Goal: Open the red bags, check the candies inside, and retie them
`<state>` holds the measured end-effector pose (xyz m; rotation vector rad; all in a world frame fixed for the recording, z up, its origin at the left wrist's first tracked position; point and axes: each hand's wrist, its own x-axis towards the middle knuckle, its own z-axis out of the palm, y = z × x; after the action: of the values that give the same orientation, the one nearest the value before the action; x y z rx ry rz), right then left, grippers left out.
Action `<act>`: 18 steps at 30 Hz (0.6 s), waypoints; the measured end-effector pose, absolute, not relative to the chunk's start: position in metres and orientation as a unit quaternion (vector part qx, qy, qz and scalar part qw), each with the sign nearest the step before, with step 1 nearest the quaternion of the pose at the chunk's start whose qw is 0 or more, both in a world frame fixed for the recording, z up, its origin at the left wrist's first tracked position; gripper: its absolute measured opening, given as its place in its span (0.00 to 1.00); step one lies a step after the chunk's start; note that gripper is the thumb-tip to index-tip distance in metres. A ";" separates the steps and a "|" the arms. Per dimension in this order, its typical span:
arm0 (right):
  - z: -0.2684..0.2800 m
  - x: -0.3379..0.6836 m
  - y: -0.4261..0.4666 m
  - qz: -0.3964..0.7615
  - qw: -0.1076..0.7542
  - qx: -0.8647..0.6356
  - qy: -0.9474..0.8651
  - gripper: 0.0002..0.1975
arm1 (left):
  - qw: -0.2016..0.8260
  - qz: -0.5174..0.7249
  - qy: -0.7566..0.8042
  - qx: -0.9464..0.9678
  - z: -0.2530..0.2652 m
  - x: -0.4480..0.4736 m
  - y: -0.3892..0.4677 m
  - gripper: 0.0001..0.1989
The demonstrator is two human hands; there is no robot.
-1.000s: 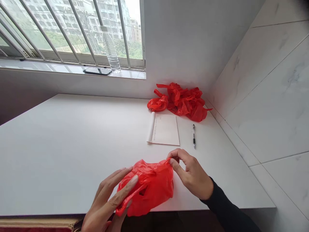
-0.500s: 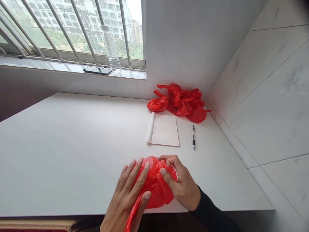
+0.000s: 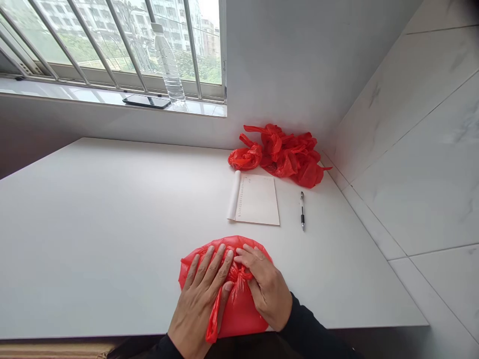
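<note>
- Near the front edge of the white table (image 3: 93, 224), a red plastic bag (image 3: 224, 279) is lying flattened, one twisted handle trailing off toward the person.
- Left hand (image 3: 204, 294) is pressing palm-down on the bag's left half, fingers spread and extended flat.
- Right hand (image 3: 264, 289) is pressing on the bag's right half, fingers curled down into a bunched fold at the middle; black sleeve (image 3: 314, 334) showing at the wrist.
- Both hands are sitting close together, fingertips nearly meeting on top of the bag; neither is closing around it in a clear grip.
- Beyond the bag, further back on the table, a notepad (image 3: 256, 199) is lying flat with its top sheet rolled over.
- Just right of the notepad, a pen (image 3: 302, 210) is lying apart from it.
- Behind the notepad, against the wall, a heap of crumpled red bags (image 3: 284, 155) is sitting.
- Well behind the bag, on the windowsill, a clear water bottle (image 3: 169, 70) is standing upright beside a dark phone (image 3: 146, 101).
</note>
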<state>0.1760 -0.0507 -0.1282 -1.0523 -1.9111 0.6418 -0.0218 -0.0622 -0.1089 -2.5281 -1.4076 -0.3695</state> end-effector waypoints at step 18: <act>-0.129 0.204 -0.049 0.349 0.555 -0.530 -0.538 0.15 | -0.008 -0.262 -0.470 -0.843 -0.075 -0.035 -0.077 0.31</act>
<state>0.2039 -0.0492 -0.1286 -1.2508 -1.2715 0.8240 -0.0351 -0.0769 -0.0749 -2.6619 -1.4855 -0.8264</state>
